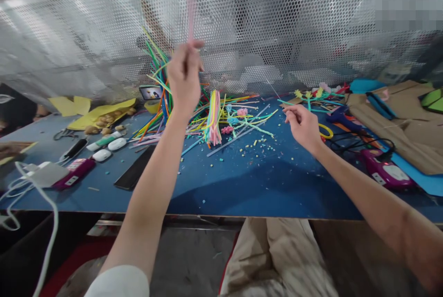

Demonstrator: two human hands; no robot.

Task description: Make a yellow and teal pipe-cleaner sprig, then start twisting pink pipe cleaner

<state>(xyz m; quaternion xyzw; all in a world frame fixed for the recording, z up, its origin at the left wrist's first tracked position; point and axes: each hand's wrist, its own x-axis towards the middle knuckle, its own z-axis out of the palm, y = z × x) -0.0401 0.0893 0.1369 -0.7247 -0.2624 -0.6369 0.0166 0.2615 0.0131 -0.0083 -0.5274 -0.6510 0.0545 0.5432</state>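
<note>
My left hand [185,73], blurred by motion, is raised in front of the perforated metal screen with its fingers closed on a pink pipe cleaner [190,13] that points upward. Below it lies a bundle of pastel pipe cleaners [214,117], among many loose coloured ones. My right hand [302,124] hovers over the right side of the blue table with thumb and fingers pinched; what they hold is too small to make out. A thin pale line [273,89] runs close to its fingertips. Pink and blue twisted pieces [232,121] lie between the hands.
The perforated screen [277,20] rises behind the blue table [221,181], which carries small cut bits. A black phone [134,172], cables and a purple power strip [74,173] sit left. Right are yellow-handled scissors [325,132], another purple power strip [386,170] and brown paper [398,126].
</note>
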